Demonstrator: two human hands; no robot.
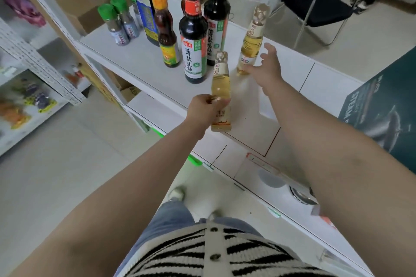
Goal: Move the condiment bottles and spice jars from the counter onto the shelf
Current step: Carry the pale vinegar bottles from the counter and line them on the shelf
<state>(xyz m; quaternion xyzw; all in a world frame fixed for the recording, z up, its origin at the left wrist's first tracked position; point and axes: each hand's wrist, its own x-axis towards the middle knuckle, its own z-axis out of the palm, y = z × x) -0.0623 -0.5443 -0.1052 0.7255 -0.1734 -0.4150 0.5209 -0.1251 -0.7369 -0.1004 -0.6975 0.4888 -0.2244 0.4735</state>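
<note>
1. Head view looks down on a white counter (247, 119) with a cluster of bottles and jars at its far end; both bare arms reach out over it.
2. Nearest stands a pale vinegar bottle (220, 87), upright on the counter. A second pale bottle (251, 40) stands just behind and to its right.
3. Further back are two tall dark soy sauce bottles (194, 47), an amber oil bottle (165, 31), a blue-labelled bottle (146, 20) and some green-capped spice jars (117, 22), all upright.
4. The pale bottles look like clear glass or hard plastic filled with liquid, so they are probably stiff, smooth, moderately heavy and liable to break or tip if knocked. The body below the shoulder seems the safest place to take hold; the narrow neck would give less control.
5. The left hand (202, 110) is wrapped around the middle of the nearest pale bottle, thumb and fingers closed on its body.
6. The right hand (267, 67) is spread wide, fingers apart, right beside the second pale bottle's lower body. Whether the fingertips already touch it cannot be told; it holds nothing.
7. A white shelf rack (33, 56) stands to the left, well apart from the bottles.
</note>
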